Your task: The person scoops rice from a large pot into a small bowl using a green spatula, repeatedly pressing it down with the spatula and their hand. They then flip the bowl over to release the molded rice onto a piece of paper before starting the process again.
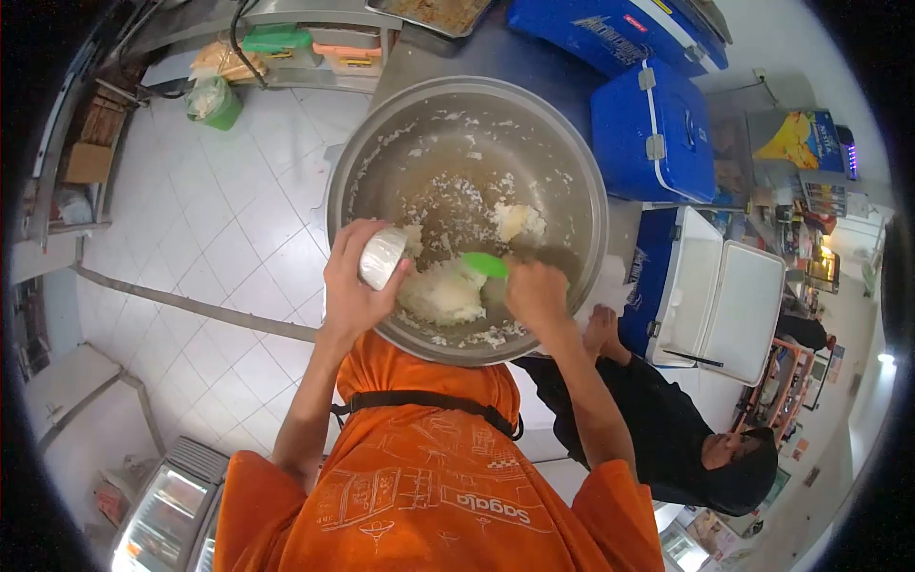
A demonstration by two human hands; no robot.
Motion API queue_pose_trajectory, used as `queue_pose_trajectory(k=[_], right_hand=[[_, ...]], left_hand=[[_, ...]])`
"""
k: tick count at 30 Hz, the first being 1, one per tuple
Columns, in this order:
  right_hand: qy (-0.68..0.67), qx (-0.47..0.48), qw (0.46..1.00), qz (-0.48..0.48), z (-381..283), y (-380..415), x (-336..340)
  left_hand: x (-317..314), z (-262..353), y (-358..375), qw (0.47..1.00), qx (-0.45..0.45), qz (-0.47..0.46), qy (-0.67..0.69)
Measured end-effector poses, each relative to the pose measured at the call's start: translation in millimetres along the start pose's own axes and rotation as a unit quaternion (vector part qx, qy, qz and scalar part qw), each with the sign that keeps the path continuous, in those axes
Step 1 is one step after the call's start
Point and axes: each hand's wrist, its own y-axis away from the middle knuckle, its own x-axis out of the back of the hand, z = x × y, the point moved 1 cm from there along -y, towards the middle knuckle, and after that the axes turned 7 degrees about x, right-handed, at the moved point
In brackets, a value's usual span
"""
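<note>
A large round metal pot (562, 124) holds white rice-like food (443, 294), with smaller clumps and grains stuck to its bottom and wall. My left hand (355, 281) grips a small whitish bowl, tilted on its side above the pot's near left part. In my right hand (536, 297) is a green spatula (486, 264), its blade at the edge of the main mound of rice. Another clump (519, 222) lies just beyond the spatula. What the bowl contains is hidden from view.
Blue coolers (658, 129) stand right of the pot; an open one (701, 286) sits lower. A person in black (658, 429) is close on my right, a hand near the pot. A metal tray (434, 13) lies beyond the pot, and a green bin (217, 105) stands left.
</note>
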Motion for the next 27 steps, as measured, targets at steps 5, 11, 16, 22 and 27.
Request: queue_pose_trajectory(k=[5, 11, 16, 22, 27], right_hand=[[0.008, 0.113, 0.989, -0.098, -2, -7, -93], [0.023, 0.165, 0.984, -0.057, 6, -9, -36], [0.008, 0.265, 0.964, 0.023, -15, 2, -86], [0.037, 0.225, 0.973, 0.035, -3, -27, -5], [0.070, 0.283, 0.954, -0.070, 1, -35, -71]], left_hand=[[-12, -8, 7, 0.999, -0.032, 0.024, -0.007], [-2, -10, 13, 0.999, -0.032, 0.032, -0.020], [5, -4, 12, 0.995, -0.055, 0.077, 0.017], [53, -11, -4, 0.997, -0.049, 0.061, 0.024], [41, 11, -9, 0.994, -0.045, 0.101, 0.009]])
